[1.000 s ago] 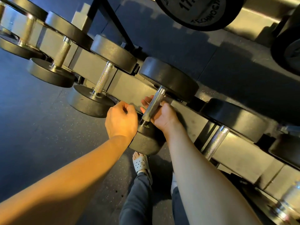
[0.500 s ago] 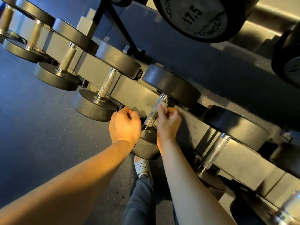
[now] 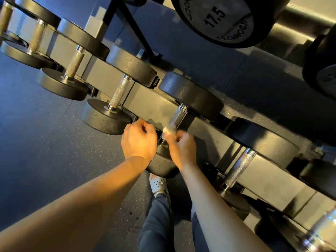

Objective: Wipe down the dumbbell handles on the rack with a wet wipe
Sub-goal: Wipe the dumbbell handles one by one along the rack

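A row of black dumbbells lies across the grey rack [image 3: 145, 100]. My right hand [image 3: 183, 148] pinches a small white wet wipe [image 3: 168, 130] against the lower part of the knurled steel handle [image 3: 177, 118] of the middle dumbbell. My left hand [image 3: 139, 140] sits just left of that handle with its fingers curled, over the dumbbell's near head [image 3: 161, 166]. Whether it holds anything is hidden. Further knurled handles show to the left [image 3: 120, 93] and to the right [image 3: 238, 168].
A large plate marked 17.5 [image 3: 216, 19] hangs on an upper tier above the rack. A black rack leg [image 3: 134, 28] slants behind the row. Dark speckled rubber floor [image 3: 45, 151] spreads to the left. My sandalled foot [image 3: 158, 184] and grey trousers stand below the dumbbell.
My right hand let go of its full grip on the handle, pinched the wipe near the top, then slid it down towards the near head. The left hand stayed put.
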Action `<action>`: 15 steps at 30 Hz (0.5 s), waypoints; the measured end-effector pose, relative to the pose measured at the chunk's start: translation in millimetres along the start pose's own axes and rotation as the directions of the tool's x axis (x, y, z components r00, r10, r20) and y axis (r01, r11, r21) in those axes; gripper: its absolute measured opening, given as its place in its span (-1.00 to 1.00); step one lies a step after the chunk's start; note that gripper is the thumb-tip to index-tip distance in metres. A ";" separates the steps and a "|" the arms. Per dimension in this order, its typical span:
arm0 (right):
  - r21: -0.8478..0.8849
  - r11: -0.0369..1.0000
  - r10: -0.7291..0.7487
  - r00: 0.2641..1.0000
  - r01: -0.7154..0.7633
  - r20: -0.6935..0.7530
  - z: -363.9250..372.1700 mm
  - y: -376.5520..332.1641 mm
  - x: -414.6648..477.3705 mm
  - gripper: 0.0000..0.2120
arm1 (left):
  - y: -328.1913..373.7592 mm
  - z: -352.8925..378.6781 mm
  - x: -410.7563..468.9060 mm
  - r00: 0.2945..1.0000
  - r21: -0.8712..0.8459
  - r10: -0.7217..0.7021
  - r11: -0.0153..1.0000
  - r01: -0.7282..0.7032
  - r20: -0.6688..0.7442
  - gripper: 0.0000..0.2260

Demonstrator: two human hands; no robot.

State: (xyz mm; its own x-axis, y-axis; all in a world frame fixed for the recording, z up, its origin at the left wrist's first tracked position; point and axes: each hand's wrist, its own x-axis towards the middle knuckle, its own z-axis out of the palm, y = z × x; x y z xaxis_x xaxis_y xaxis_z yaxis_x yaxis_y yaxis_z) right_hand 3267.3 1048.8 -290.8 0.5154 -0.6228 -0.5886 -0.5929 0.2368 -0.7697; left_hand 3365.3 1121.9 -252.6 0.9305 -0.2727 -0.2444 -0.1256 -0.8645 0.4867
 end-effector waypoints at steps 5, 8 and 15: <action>0.011 1.000 -0.010 0.999 0.010 0.036 -22.8 -2.1 13.7 -0.78 | -2.2 0.2 0.0 1.000 0.004 0.013 1.000 -0.013 0.003 -0.74; 0.094 0.995 0.038 0.971 -0.016 -0.236 -20.5 -9.7 30.6 -0.65 | -2.4 -0.1 -0.1 1.000 0.011 0.011 1.000 -0.011 0.006 -0.74; -0.130 0.991 -0.043 0.999 0.040 -0.019 -1.0 -10.6 8.3 -0.76 | -1.7 -0.1 0.0 1.000 0.017 0.012 1.000 -0.012 -0.009 -0.73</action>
State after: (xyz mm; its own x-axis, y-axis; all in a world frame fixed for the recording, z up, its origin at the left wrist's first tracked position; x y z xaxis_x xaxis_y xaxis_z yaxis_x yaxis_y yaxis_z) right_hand 3277.2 1040.4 -287.2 0.5282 -0.6467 -0.5503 -0.6471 0.1132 -0.7540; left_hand 3365.6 1123.4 -253.3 0.9318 -0.2796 -0.2312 -0.1427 -0.8683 0.4751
